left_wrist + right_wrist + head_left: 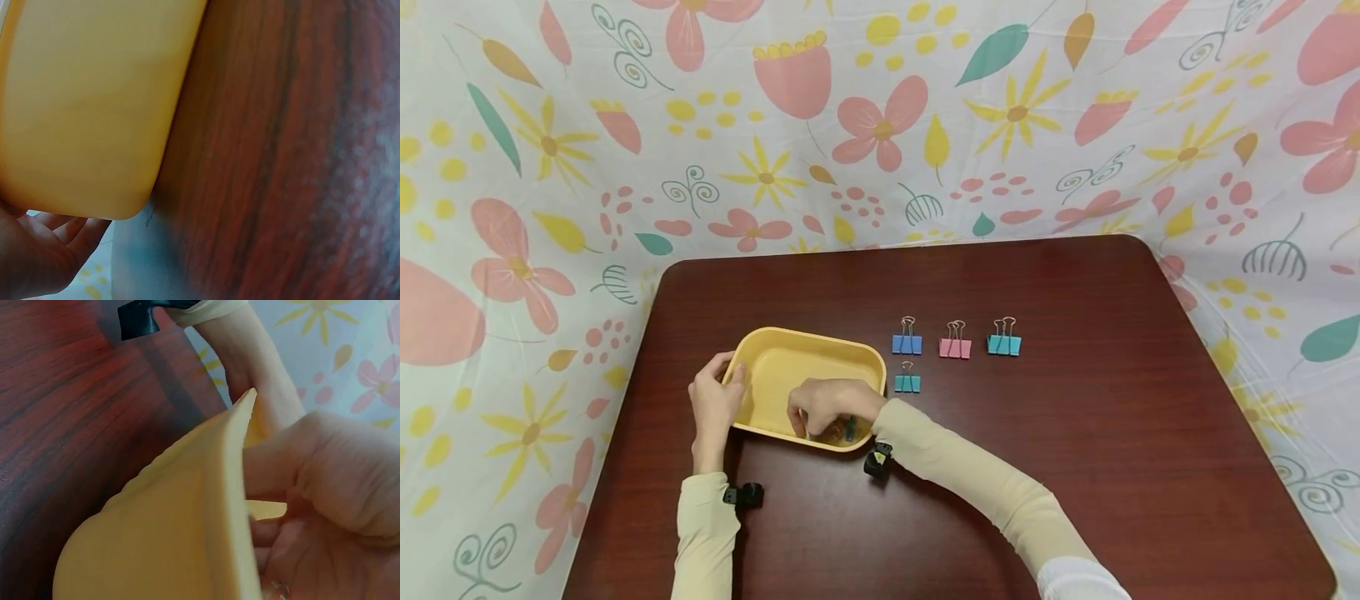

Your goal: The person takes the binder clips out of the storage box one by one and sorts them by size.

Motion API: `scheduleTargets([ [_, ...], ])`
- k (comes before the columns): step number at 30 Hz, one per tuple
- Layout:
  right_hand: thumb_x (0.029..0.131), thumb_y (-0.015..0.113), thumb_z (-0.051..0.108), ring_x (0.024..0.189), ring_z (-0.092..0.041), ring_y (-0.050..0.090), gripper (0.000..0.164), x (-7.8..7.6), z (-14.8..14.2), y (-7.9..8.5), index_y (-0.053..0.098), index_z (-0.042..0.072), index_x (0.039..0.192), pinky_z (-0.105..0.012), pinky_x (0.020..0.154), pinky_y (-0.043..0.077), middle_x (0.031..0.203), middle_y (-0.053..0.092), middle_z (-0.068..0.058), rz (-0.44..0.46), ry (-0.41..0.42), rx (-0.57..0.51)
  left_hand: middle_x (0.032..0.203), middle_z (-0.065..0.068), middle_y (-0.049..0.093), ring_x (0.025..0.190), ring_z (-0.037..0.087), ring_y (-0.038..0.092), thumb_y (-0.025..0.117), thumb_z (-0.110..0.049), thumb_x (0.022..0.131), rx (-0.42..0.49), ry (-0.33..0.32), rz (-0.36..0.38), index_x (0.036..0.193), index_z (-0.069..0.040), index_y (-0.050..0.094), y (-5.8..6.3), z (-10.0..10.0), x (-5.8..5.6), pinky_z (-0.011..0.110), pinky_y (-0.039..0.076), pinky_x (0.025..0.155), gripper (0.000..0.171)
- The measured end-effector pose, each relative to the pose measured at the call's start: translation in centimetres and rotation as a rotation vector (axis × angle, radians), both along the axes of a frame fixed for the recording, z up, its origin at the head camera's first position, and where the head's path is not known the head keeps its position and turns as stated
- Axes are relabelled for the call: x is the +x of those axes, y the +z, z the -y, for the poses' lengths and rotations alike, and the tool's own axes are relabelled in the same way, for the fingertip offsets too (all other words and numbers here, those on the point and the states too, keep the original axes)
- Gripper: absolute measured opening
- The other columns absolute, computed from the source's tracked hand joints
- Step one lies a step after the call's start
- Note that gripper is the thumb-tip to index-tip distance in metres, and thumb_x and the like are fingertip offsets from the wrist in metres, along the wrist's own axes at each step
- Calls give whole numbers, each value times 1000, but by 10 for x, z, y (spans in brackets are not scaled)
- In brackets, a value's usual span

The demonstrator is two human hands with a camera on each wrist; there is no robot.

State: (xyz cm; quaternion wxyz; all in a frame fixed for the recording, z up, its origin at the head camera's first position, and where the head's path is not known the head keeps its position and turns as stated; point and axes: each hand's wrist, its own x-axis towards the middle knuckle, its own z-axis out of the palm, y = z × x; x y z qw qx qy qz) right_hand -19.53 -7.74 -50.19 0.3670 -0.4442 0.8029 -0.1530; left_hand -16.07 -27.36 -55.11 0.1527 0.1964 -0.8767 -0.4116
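While I look down through the head camera, the left hand (717, 396) pinches the bin (771, 379) at its left end, thumb inside the smooth wall and fingers outside. That bin, a yellow oblong with rounded corners and a thin rim, sits on the left half of the table (1075, 433), whose red-brown top shows streaky, glossy wood grain. I see the right hand (829, 402) dipped into its near right part, fingers bent downward; I cannot tell whether they pinch anything. Close by them lie a blue piece (850, 429) and some partly hidden golden bits (832, 432). Right of the bin, I have a blue clip (907, 344), a pink clip (955, 348) and a teal clip (1003, 345) in a row, each with looped wire handles; a smaller clip (907, 383), also teal, lies just nearer than the blue one. Behind hangs wrinkled, flower-printed cloth (880, 125).
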Motion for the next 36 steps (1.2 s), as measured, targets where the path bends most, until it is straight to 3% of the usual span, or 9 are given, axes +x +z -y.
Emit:
scheduleTargets([
  [5,75,61,1,50,-7,51,21,-7,-3,4,70,21,74,-23,41,41,72,64,10,-29,-30,-75,94,-2,71,80,16,64,64,-27,85,10,1,-10,103,-25,68,0,0,0,32,48,67,18],
  [11,86,57,9,64,-4,53,18,-23,-10,16,66,16,99,-17,58,42,84,65,6,-58,-140,-219,93,-2,71,82,14,64,63,-27,85,5,-4,-27,101,-25,69,1,0,-1,33,48,70,17],
  [15,90,55,14,74,-4,56,21,-30,-15,18,63,14,110,-18,66,44,88,63,5,-52,-207,-249,92,-2,71,82,14,65,63,-27,85,1,-7,-38,101,-24,69,2,1,-2,33,48,71,17],
  [21,90,46,9,57,-6,46,26,-30,-18,10,56,13,114,-18,55,36,74,57,3,-35,-242,-279,91,-3,71,81,13,64,63,-27,85,-6,-4,-35,100,-25,69,1,0,-1,31,47,69,17],
  [25,88,43,6,54,-7,50,25,-28,-20,5,49,12,112,-18,53,37,74,65,2,16,-290,-313,91,-3,71,81,13,64,63,-27,85,-7,-3,-31,101,-25,69,1,0,-2,31,47,68,17],
  [29,87,49,9,57,-11,57,19,-29,-23,1,49,11,106,-19,53,43,76,67,-1,67,-357,-354,92,-3,71,83,13,65,64,-27,85,-2,-3,-34,101,-25,69,0,0,-1,32,48,70,17],
  [36,76,65,20,65,-5,58,11,-31,-29,-2,59,15,84,-20,63,44,73,64,7,-13,-500,-467,91,-3,71,80,12,65,65,-27,84,9,3,-30,100,-26,69,-1,1,-1,27,48,66,17],
])
